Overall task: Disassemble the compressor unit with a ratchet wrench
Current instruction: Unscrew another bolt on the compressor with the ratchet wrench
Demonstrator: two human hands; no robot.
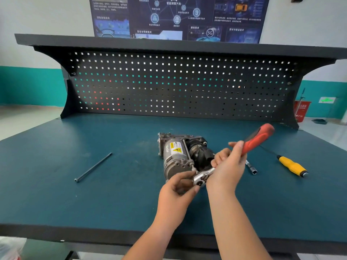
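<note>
Two bare forearms reach in over the near edge of the desk (93, 203), a little right of its middle. The left hand (178, 184) has its thumb and fingers curled in a pinch at the chrome head of the ratchet wrench (201, 177); the thumb lies under the head and the forefinger above it. Exactly what the fingertips close on there is hard to make out. The right hand (227, 166) is wrapped round the wrench's shank just below the red grip, which sticks up and away toward the far right corner.

The wrench head sits against the near end of the compressor unit (180, 154). That unit lies on its side near the middle of the desk, its grey cylindrical body carrying a yellow warning label and a black part alongside on its right. A thin rod runs along the body to a bolt head just by the wrench.

Well to the left, a long dark bolt (93, 167) lies loose on the blue-green top, slanting toward the back edge. Right of the hands lies a chrome socket extension (251, 167), and beyond it, toward the right edge, a yellow-handled screwdriver (292, 166).

A dark pegboard (169, 83) stands along the back edge under a shelf (169, 45), with a dark poster (178, 15) on the wall behind.
</note>
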